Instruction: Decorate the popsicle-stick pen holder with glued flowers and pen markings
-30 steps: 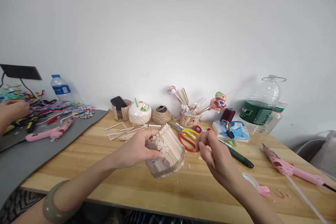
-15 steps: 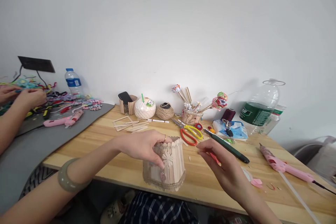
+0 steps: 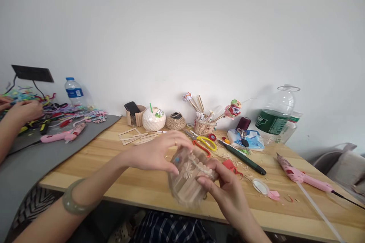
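Note:
A round cup made of wooden craft sticks [image 3: 188, 182], with a flower shape made of small wooden pieces on its side, is tilted above the front of the table and blurred by motion. My right hand [image 3: 225, 186] grips its rim on the right, thumb on the outer wall. Around the upper left side lies my left hand [image 3: 156, 153], thumb at the front and fingers over the far side, partly hidden. Just behind the cup are scissors [image 3: 209, 143] with red and yellow handles.
A pink glue gun [image 3: 302, 178] lies at right, beside a green-handled pen-shaped tool [image 3: 242, 157]. Loose craft sticks [image 3: 137, 136], a white coconut [image 3: 154, 119], twine [image 3: 175, 121] and a large bottle [image 3: 275, 115] stand behind. At far left, another person's hand [image 3: 30, 110] works over colourful strips.
My right hand has moved left and taken hold of the cup's rim. The cup has gone from upright to tilted, its rim turned toward the right. My left hand stays on it.

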A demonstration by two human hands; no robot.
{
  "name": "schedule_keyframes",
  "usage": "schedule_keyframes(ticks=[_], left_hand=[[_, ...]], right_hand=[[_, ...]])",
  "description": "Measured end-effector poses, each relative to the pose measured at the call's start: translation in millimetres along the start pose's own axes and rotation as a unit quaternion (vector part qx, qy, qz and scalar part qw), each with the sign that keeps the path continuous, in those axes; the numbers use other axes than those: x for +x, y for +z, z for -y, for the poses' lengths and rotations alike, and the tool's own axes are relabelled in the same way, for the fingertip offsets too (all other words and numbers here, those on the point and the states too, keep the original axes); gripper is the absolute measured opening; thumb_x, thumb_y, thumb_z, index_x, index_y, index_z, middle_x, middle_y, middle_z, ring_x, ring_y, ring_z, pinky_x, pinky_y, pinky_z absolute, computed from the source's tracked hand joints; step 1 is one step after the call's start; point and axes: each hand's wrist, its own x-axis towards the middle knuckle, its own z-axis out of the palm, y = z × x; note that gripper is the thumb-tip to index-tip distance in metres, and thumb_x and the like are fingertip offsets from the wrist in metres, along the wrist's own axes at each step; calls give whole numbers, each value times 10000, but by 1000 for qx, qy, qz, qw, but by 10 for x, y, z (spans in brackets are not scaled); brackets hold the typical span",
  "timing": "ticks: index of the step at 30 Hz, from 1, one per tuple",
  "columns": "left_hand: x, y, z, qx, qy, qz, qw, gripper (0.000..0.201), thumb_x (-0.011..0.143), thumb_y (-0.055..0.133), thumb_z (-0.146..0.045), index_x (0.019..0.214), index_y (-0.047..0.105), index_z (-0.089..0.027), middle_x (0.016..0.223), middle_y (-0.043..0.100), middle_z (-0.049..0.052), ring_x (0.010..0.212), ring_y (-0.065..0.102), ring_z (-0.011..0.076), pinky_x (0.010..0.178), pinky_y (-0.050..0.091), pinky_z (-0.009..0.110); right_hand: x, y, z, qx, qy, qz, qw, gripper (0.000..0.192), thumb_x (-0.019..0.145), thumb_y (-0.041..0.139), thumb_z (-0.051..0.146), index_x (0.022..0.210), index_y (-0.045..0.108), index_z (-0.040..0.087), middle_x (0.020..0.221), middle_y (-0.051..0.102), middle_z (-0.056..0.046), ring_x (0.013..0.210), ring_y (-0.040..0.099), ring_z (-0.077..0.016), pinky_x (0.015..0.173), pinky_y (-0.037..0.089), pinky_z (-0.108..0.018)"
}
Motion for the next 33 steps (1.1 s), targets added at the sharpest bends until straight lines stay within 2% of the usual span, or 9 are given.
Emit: schedule_keyframes(ticks=[2,3,4,7,9,11,16,25,33], left_hand=[[-121,122,57,-41,-21,-135,990,502,774,649,-331,1249,498,-267,1386,425,68,1301,322,242,1086,219,397],[-180,207,73,-88,-35,-183,979,511,828,580,-354,1309,424,-278,1416,383,70,1318,300,237,1092,213,404],[-230,303,79,-126,-42,-199,971,550,835,557,-397,1342,376,-280,1447,333,74,1338,260,249,1099,201,414],[-308,591,41,-165,-39,-195,966,772,670,698,-492,1347,374,-311,1480,260,54,1363,171,297,1118,150,422],[-295,723,-9,-182,-23,-178,967,792,622,744,-471,1324,402,-338,1476,257,33,1351,206,293,1110,193,407],[-258,786,-52,-195,-11,-193,961,761,635,753,-427,1312,414,-345,1450,302,31,1331,257,281,1101,224,403],[-218,773,-81,-196,-16,-207,958,714,651,763,-361,1291,445,-346,1401,378,27,1302,312,265,1092,245,382],[-238,792,-85,-237,-27,-199,951,728,623,792,-314,1272,465,-356,1381,404,11,1281,349,252,1077,262,357],[-220,759,89,-272,44,-180,944,725,602,806,-317,1244,472,-361,1366,393,36,1295,324,286,1069,263,406]], right_hand=[[-73,47,9,-28,-35,-97,994,207,819,600,320,680,520,189,638,525,17,558,489,-123,493,427,-220],[-107,71,27,-44,-53,-129,989,180,819,602,276,683,519,192,645,531,12,565,496,-125,493,424,-221],[-137,97,54,-60,-69,-152,984,152,815,606,237,695,523,194,660,541,4,581,509,-131,499,426,-225],[-190,176,162,-86,-110,-188,972,92,803,612,171,752,540,196,700,566,-16,637,542,-152,546,447,-251],[-201,216,226,-93,-133,-194,968,83,798,608,148,777,544,197,710,576,-21,658,553,-162,581,458,-269],[-206,236,266,-99,-139,-193,966,87,801,599,134,793,542,200,714,583,-24,668,560,-171,594,461,-281],[-229,236,295,-123,-137,-194,964,112,793,605,123,812,536,209,717,591,-26,665,567,-181,587,458,-289],[-243,260,370,-153,-162,-213,951,143,787,597,98,838,532,215,700,595,-30,657,565,-191,593,457,-317],[-270,267,380,-169,-202,-185,947,138,788,611,123,865,561,226,661,618,-28,654,573,-206,590,462,-330]])
